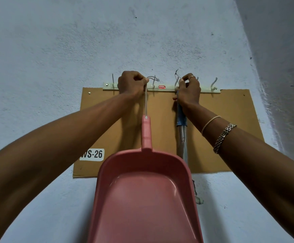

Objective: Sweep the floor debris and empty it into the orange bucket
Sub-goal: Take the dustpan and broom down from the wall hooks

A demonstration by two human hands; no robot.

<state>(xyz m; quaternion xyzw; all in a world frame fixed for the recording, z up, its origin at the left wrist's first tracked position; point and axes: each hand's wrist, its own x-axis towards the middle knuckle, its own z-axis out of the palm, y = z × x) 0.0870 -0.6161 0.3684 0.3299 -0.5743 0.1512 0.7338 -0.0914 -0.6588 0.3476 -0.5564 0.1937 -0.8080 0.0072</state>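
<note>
A pink plastic dustpan (146,199) hangs against the wall by a pale string (146,102) tied through its handle. My left hand (131,84) pinches the top of that string at the white hook rail (162,89). My right hand (189,89) pinches a thin loop at a hook on the rail, just above the blue-capped top of a metal broom handle (182,135). The broom handle hangs straight down behind the dustpan's right edge; its lower end is hidden. The orange bucket and the floor are out of view.
A brown cardboard sheet (226,137) with a "WS-26" label (92,154) backs the rail on a pale blue wall. A free hook (214,85) stands at the rail's right end. A wall corner runs down the far right.
</note>
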